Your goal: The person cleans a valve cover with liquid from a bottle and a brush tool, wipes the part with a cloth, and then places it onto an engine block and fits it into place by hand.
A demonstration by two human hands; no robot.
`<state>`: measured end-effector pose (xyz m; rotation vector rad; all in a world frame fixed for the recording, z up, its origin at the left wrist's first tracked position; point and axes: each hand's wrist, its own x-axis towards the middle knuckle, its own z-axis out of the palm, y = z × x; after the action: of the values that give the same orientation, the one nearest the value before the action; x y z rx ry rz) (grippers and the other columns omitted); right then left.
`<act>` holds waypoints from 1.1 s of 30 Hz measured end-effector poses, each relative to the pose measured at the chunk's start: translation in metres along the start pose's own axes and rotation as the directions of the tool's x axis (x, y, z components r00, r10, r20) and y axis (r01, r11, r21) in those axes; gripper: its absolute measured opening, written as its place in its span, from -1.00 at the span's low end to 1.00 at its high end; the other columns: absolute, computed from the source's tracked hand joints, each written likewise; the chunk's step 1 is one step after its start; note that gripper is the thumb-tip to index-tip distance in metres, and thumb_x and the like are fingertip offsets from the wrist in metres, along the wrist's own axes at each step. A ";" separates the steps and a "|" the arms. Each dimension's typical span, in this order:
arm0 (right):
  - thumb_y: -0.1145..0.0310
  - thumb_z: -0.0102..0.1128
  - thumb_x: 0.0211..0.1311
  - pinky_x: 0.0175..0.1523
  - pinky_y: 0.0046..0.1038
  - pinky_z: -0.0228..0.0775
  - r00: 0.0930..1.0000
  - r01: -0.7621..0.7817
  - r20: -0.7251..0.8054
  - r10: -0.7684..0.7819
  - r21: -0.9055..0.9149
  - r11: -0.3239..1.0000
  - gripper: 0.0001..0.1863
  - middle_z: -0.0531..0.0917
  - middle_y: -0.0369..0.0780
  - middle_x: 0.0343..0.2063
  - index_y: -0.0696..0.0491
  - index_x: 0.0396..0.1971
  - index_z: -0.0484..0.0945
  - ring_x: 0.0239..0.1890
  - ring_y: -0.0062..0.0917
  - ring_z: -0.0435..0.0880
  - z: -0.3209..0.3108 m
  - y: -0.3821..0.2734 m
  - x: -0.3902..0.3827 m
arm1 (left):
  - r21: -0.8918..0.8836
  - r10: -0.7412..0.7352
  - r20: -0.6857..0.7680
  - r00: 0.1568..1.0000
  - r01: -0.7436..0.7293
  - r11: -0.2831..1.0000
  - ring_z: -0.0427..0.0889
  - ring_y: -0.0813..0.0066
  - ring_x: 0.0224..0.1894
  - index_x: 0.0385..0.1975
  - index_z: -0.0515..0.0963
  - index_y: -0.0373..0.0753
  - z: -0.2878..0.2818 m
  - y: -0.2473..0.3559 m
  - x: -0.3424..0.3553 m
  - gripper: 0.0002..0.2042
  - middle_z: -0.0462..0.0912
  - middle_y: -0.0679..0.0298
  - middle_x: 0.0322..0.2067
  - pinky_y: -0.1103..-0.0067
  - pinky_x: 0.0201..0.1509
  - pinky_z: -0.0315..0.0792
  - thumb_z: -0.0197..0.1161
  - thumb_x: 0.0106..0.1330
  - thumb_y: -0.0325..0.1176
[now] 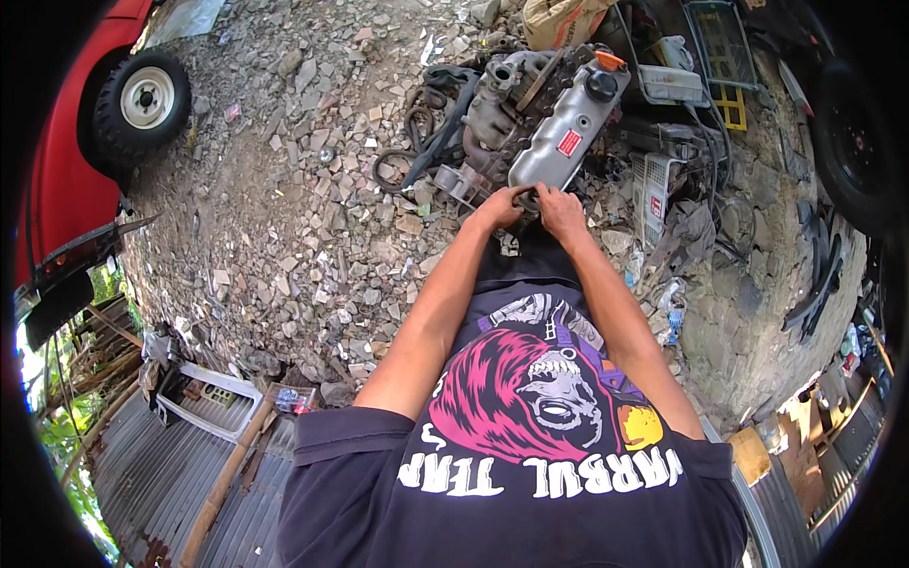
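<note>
A car engine (502, 123) lies on the stony ground ahead of me, topped by a silver valve cover (559, 142) with a red label. An orange rag or cap (609, 61) and a black filler cap (600, 86) are at the cover's far end. Both hands meet at its near end. My left hand (502, 207) is closed, fingertips against the engine just below the cover's edge. Beside it, my right hand (561, 212) is closed too, thumb and fingers pinched together. What lies between the fingers is too small and hidden to tell.
Black hoses (440, 123) lie left of the engine. On its right are a grey crate (651, 194), a yellow crate (729, 106) and a sack (563, 21) further back. A red vehicle (57, 142) with a tyre (142, 102) stands far left; loose rubble (322, 218) covers the ground.
</note>
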<state>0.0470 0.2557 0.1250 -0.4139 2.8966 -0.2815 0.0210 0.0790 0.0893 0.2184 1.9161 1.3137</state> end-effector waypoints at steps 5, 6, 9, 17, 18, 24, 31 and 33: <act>0.18 -0.03 0.39 -0.31 -0.12 0.48 0.999 -0.039 0.008 0.040 -0.048 0.998 -0.77 0.63 -0.08 -0.55 0.04 -0.22 0.44 -0.49 -0.11 0.66 0.000 -0.010 0.001 | -0.003 0.054 0.002 0.999 -0.054 0.999 0.60 0.27 -0.31 0.38 0.23 -0.05 0.009 -0.021 -0.001 -0.28 0.60 0.12 -0.41 0.43 -0.13 0.48 0.16 0.10 -0.49; 0.17 -0.05 0.40 -0.33 -0.11 0.48 0.996 -0.071 0.043 0.072 -0.035 0.997 -0.76 0.64 -0.07 -0.55 0.05 -0.24 0.45 -0.49 -0.11 0.66 0.001 -0.011 0.004 | -0.032 0.089 -0.018 0.996 -0.089 0.995 0.61 0.20 -0.30 0.38 0.21 -0.04 0.013 -0.026 -0.001 -0.26 0.61 0.08 -0.39 0.42 -0.12 0.48 0.16 0.07 -0.48; 0.15 -0.09 0.43 -0.38 -0.08 0.47 0.985 -0.139 0.106 0.139 -0.010 0.990 -0.71 0.65 -0.02 -0.58 0.07 -0.31 0.47 -0.51 -0.08 0.67 0.003 -0.012 0.008 | 0.006 -0.009 -0.017 1.000 0.009 1.000 0.62 0.24 -0.26 0.44 0.08 0.08 0.021 -0.024 -0.003 -0.19 0.62 0.12 -0.35 0.43 -0.07 0.49 0.13 0.08 -0.48; 0.10 -0.16 0.46 -0.28 -0.01 0.52 0.959 -0.177 0.227 0.171 0.005 0.984 -0.57 0.65 0.03 -0.57 0.15 -0.39 0.51 -0.45 -0.01 0.68 0.006 -0.005 0.015 | -0.052 -0.053 0.040 0.998 0.055 0.997 0.63 0.30 -0.29 0.45 0.07 0.16 0.016 -0.029 -0.005 -0.20 0.65 0.13 -0.35 0.46 -0.10 0.50 0.06 0.10 -0.48; 0.09 -0.16 0.46 -0.26 -0.01 0.52 0.961 -0.183 0.216 0.172 0.031 0.983 -0.56 0.66 0.05 -0.56 0.15 -0.39 0.52 -0.44 0.00 0.69 0.004 -0.008 0.017 | -0.036 -0.068 0.021 0.997 0.068 0.997 0.63 0.32 -0.30 0.45 0.08 0.17 0.015 -0.032 -0.003 -0.20 0.64 0.15 -0.37 0.47 -0.11 0.49 0.05 0.10 -0.49; 0.04 -0.17 0.46 -0.25 0.00 0.53 0.967 -0.154 0.210 0.143 0.033 0.988 -0.49 0.65 0.11 -0.52 0.19 -0.37 0.57 -0.42 0.05 0.68 -0.001 -0.010 0.012 | -0.151 -0.061 0.051 0.997 0.068 0.986 0.62 0.34 -0.32 0.42 0.18 0.12 0.009 -0.031 -0.010 -0.26 0.66 0.14 -0.35 0.46 -0.14 0.48 0.02 0.12 -0.49; 0.10 -0.18 0.47 -0.31 -0.05 0.54 0.965 -0.176 0.196 0.175 -0.009 0.984 -0.55 0.67 0.05 -0.53 0.14 -0.40 0.55 -0.46 -0.02 0.69 -0.002 -0.010 0.017 | 0.177 -0.058 -0.133 0.989 0.081 0.981 0.68 0.10 -0.13 0.19 0.46 -0.21 0.003 -0.031 -0.018 -0.49 0.70 0.01 -0.20 0.34 0.00 0.50 0.13 0.16 -0.37; 0.12 -0.17 0.47 -0.31 -0.06 0.55 0.979 -0.059 0.194 0.066 -0.041 0.997 -0.55 0.67 0.04 -0.54 0.14 -0.43 0.57 -0.46 -0.03 0.70 -0.004 -0.008 0.019 | 0.137 -0.103 -0.123 0.987 0.120 0.983 0.65 0.05 -0.07 0.11 0.50 -0.27 0.003 -0.031 -0.020 -0.55 0.69 -0.02 -0.16 0.31 0.06 0.49 0.16 0.18 -0.32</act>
<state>0.0302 0.2431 0.1270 -0.3345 2.7193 -0.1703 0.0454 0.0564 0.0721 0.1068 2.0924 1.1361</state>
